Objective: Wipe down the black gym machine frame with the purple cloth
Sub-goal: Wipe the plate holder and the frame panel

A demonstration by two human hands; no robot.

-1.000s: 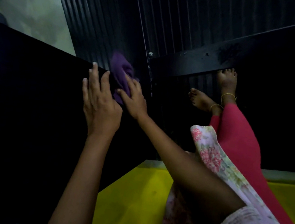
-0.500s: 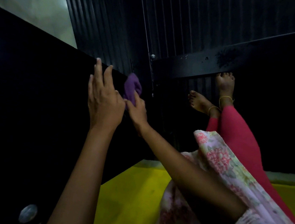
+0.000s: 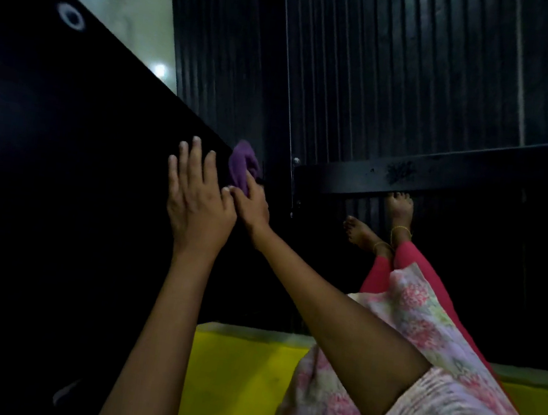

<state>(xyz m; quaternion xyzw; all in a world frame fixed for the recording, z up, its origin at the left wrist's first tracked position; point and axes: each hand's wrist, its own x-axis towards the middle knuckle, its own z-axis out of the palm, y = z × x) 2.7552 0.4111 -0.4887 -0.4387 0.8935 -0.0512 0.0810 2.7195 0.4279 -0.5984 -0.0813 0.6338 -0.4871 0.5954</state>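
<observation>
Dim gym corner, yellow mat [image 3: 237,385] underfoot: left hand [image 3: 197,201] flat on black frame [image 3: 64,164], right hand [image 3: 252,204] pinching purple cloth [image 3: 241,165] at its edge; wiping midway, crossbar [image 3: 441,179] likely left.

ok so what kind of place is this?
Probably a gym floor, seen from low down beside a machine. Clues: the broad black machine frame that the left hand rests on, the ribbed black rubber flooring, and a bright yellow mat. The right hand holds a purple cloth.
</observation>
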